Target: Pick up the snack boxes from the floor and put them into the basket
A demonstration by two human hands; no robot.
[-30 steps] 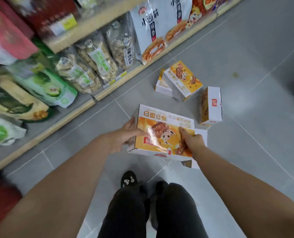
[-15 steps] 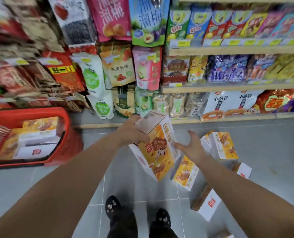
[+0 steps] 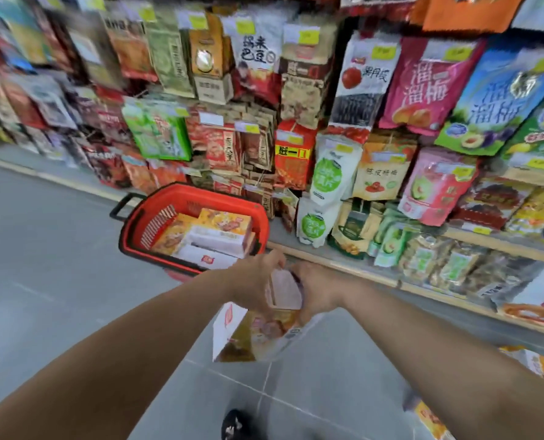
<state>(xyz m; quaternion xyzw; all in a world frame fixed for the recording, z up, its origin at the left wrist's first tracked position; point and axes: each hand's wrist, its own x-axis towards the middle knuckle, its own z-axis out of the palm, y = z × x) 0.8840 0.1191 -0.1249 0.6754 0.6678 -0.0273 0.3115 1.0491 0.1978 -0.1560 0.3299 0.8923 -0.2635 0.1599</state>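
Observation:
I hold an orange and white snack box (image 3: 258,335) in the air between both hands, tilted on end. My left hand (image 3: 256,277) grips its top left side and my right hand (image 3: 319,292) grips its top right side. The red basket (image 3: 197,193) stands on the floor just beyond my hands, against the shelf. It holds several snack boxes (image 3: 223,231) of the same kind. More snack boxes (image 3: 537,363) lie on the floor at the right, partly hidden behind my right arm.
Store shelves packed with hanging snack bags (image 3: 324,173) run along the back and right. The lowest shelf's wooden edge (image 3: 359,271) passes right behind my hands. Grey tiled floor (image 3: 42,249) spreads to the left. My shoe (image 3: 235,423) shows at the bottom.
I lifted the box off the floor and turned left with it. The basket has come from the left edge to just ahead of my hands. The floor boxes slid to the right edge.

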